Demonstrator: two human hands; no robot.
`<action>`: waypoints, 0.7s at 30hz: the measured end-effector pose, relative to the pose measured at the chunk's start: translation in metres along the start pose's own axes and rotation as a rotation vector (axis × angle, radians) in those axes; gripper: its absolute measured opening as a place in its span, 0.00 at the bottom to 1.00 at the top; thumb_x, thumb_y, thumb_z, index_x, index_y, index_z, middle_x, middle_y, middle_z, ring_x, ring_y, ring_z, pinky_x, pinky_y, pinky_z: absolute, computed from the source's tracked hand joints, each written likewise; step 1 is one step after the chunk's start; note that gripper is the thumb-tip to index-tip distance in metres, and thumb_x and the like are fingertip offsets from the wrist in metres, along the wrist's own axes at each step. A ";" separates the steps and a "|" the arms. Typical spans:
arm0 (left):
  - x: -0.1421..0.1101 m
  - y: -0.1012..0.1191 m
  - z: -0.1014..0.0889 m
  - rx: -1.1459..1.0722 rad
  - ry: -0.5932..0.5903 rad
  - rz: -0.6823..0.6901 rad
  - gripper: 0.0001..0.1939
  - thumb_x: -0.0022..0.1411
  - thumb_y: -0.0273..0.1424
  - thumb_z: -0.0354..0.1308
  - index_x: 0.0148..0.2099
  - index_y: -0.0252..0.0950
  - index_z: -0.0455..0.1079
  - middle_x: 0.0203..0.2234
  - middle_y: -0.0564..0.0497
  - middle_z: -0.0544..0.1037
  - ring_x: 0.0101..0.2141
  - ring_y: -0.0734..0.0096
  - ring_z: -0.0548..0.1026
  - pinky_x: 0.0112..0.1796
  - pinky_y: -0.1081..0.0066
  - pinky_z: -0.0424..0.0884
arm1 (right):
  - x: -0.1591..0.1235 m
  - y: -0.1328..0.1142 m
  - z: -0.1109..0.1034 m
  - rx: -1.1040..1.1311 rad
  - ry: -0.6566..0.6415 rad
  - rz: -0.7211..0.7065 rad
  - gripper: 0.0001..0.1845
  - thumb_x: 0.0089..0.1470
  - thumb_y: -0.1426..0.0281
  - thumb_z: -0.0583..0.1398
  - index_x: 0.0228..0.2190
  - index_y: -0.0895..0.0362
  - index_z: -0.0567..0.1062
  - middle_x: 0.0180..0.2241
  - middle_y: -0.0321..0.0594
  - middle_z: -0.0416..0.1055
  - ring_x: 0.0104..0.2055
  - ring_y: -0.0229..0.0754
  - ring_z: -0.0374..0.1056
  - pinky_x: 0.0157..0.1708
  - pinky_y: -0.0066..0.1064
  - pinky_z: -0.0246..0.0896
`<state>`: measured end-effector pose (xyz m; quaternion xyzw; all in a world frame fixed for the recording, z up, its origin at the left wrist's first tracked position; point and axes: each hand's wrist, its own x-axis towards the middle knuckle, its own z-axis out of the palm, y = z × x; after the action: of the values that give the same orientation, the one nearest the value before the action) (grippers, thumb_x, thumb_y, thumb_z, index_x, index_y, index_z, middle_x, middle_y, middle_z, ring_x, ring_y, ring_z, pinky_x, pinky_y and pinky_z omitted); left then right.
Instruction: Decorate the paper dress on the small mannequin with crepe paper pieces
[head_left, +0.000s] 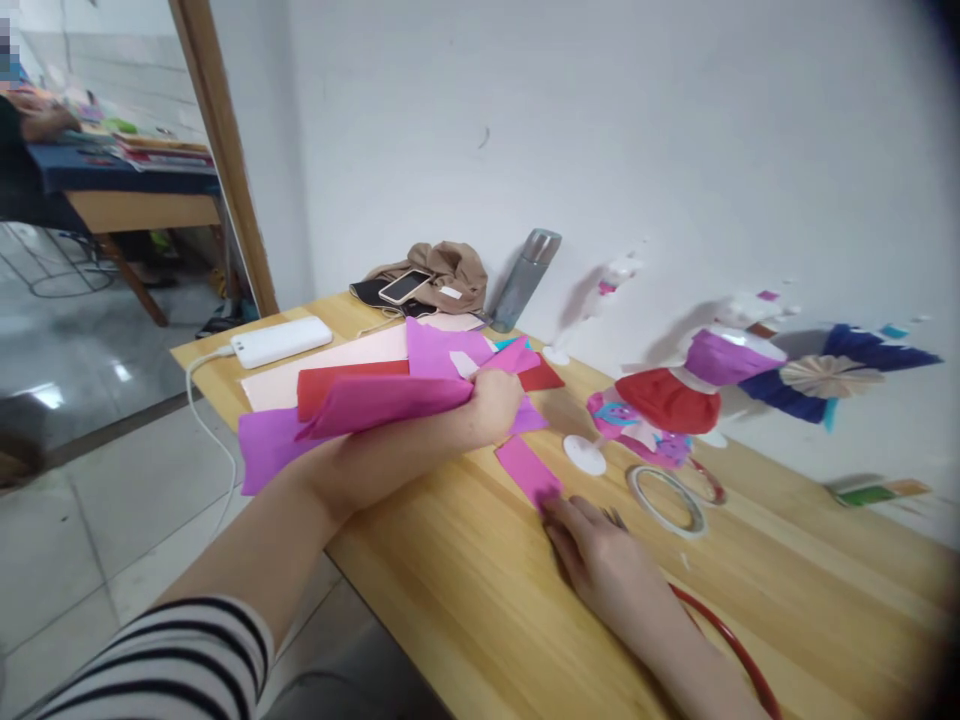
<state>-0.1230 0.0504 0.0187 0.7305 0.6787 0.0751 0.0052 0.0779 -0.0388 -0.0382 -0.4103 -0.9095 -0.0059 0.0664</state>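
Note:
My left hand (496, 405) is closed round the edge of a folded magenta paper sheet (397, 400), its arm stretched across the front of the paper pile. Under and behind that sheet lie purple paper (274, 445), red paper (352, 380) and pale pink paper (367, 350). Nearer the table's middle, my right hand (600, 550) pinches the near end of a small magenta paper strip (527, 470). Small dark tips (615, 518) show by its fingers, too blurred to name.
A flask (525, 280), a brown cloth (457, 275) and a phone (406, 286) stand or lie at the back. A white power bank (281, 341) is at the left. Paper-dressed figures (671, 400) and a tape roll (667, 502) are at the right. Another person's arm (49, 122) shows through the doorway.

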 end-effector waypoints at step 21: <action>0.016 -0.099 -0.063 -0.085 -0.102 -0.161 0.22 0.67 0.39 0.55 0.55 0.28 0.72 0.49 0.34 0.78 0.50 0.53 0.76 0.47 0.66 0.71 | 0.004 -0.002 0.002 0.144 -0.042 0.071 0.22 0.62 0.74 0.50 0.52 0.62 0.76 0.47 0.55 0.79 0.43 0.52 0.80 0.38 0.38 0.76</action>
<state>-0.2272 0.0678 0.0719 0.6755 0.7303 0.0660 0.0768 0.0732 -0.0370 -0.0393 -0.4365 -0.8937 0.0704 0.0768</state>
